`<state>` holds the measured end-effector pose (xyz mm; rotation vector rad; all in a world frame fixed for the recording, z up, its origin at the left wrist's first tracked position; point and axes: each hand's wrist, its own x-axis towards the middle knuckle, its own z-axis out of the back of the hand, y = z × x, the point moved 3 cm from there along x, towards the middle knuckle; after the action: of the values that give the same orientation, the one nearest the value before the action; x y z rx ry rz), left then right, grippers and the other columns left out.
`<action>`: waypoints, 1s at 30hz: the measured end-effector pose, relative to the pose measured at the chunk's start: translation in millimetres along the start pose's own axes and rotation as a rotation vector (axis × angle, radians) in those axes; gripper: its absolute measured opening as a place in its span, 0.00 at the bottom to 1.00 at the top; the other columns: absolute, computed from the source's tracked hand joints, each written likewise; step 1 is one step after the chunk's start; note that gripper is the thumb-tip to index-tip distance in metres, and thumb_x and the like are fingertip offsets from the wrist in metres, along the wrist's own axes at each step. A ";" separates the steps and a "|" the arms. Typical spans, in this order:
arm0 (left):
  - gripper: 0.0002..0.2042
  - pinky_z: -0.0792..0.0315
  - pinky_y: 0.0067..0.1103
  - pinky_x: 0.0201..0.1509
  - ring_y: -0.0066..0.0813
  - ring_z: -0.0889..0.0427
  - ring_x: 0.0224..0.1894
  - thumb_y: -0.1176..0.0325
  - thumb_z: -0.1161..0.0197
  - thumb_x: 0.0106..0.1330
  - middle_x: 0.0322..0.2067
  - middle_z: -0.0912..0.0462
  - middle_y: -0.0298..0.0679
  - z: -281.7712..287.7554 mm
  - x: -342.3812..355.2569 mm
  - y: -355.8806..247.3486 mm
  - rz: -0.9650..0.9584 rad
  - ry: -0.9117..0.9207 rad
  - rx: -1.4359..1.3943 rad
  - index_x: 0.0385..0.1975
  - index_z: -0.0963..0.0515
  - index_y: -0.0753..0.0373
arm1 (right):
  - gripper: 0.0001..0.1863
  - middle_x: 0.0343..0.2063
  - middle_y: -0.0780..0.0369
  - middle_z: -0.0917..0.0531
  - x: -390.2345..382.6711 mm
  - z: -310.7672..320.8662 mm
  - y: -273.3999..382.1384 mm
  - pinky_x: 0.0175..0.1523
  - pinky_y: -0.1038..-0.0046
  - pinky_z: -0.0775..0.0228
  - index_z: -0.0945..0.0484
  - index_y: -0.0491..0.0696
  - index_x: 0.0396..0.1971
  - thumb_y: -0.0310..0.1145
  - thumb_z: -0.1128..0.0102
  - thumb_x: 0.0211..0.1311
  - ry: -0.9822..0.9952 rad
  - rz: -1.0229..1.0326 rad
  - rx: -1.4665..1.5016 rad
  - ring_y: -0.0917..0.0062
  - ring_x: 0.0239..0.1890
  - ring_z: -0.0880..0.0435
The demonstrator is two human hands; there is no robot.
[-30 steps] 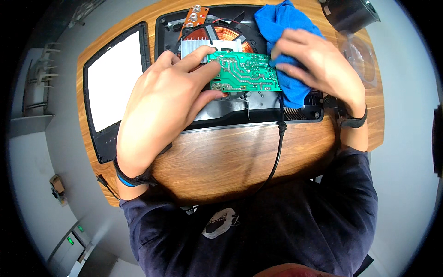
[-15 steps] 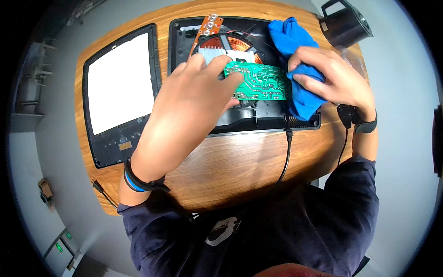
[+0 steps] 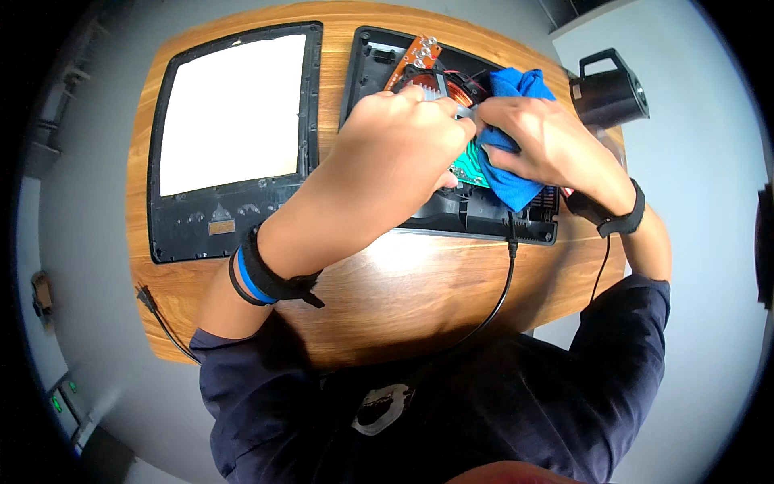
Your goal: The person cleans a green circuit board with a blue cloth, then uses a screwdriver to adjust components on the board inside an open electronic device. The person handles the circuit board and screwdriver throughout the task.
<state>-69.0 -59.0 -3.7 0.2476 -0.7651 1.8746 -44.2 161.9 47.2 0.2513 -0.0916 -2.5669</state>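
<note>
My left hand is closed on a green circuit board, which is tilted over an open black appliance base. Much of the board is hidden by that hand and by a blue cloth. Bunched in my right hand, the cloth lies against the right part of the board. The fingertips of both hands are close together at its upper edge. Behind them, inside the base, a copper coil and part of a silver heat sink show. A small orange board leans at the base's far edge.
A black-framed panel with a white sheet lies on the wooden table to the left. A black kettle stands at the far right. One black cord leaves the base; a two-pin plug lies near the left edge.
The hands have come closer together, and more of the circuit board is covered. The cloth has moved inward over the board. The whole view has shifted slightly.
</note>
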 end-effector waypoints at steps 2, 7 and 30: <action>0.27 0.23 0.39 0.66 0.44 0.15 0.66 0.61 0.15 0.60 0.58 0.11 0.41 2.1 -10.8 2.2 -0.042 -0.083 -0.027 0.59 0.14 0.60 | 0.19 0.47 0.49 0.11 0.8 2.0 4.4 0.57 0.51 0.16 0.18 0.42 0.52 0.33 0.26 0.65 0.002 -0.016 -0.023 0.47 0.52 0.10; 0.25 0.25 0.38 0.64 0.44 0.16 0.63 0.61 0.15 0.60 0.57 0.12 0.41 3.5 -13.5 5.2 -0.060 -0.039 -0.058 0.56 0.15 0.61 | 0.18 0.47 0.49 0.11 11.3 -2.5 14.5 0.58 0.52 0.17 0.18 0.41 0.50 0.34 0.27 0.64 -0.104 0.082 0.056 0.47 0.52 0.11; 0.20 0.23 0.40 0.62 0.46 0.14 0.57 0.59 0.20 0.63 0.60 0.10 0.40 2.7 -17.7 24.2 -0.093 -0.072 -0.038 0.50 0.16 0.62 | 0.17 0.44 0.58 0.14 4.8 3.5 47.0 0.51 0.55 0.17 0.17 0.46 0.48 0.31 0.22 0.62 -0.164 0.149 0.011 0.55 0.49 0.12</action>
<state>-83.3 -80.0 -19.9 0.3225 -0.8238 1.7691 -24.3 119.7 55.4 0.0360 -0.1784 -2.4349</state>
